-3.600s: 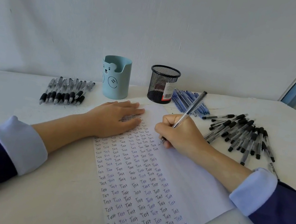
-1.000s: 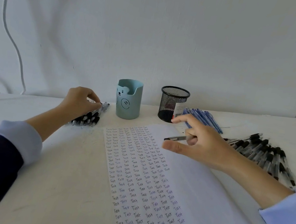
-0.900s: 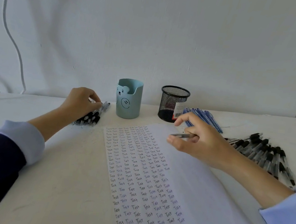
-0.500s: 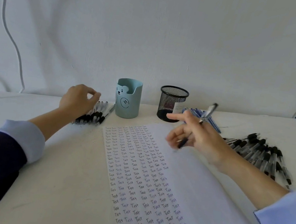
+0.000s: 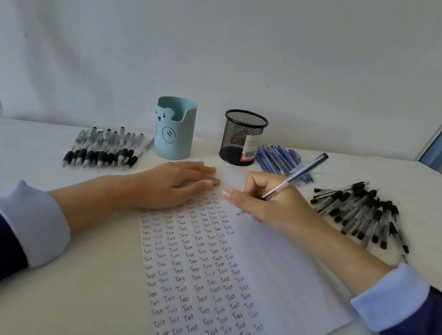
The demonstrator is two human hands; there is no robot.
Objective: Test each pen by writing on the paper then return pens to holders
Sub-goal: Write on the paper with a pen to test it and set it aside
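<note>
1 view only: a wide-angle camera worn on the person's head, facing forward and down across the bench [image 5: 76,303]. It sits close over the paper [image 5: 283,278]; the left hand [image 5: 179,186] and right hand [image 5: 274,204] lie mid-frame, the wall [image 5: 234,39] filling the upper half.

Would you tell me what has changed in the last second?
The left hand left the row of black pens and now lies flat on the paper. The right hand turned its pen into a writing grip, tip down. The blue holder and mesh holder stayed put.
</note>
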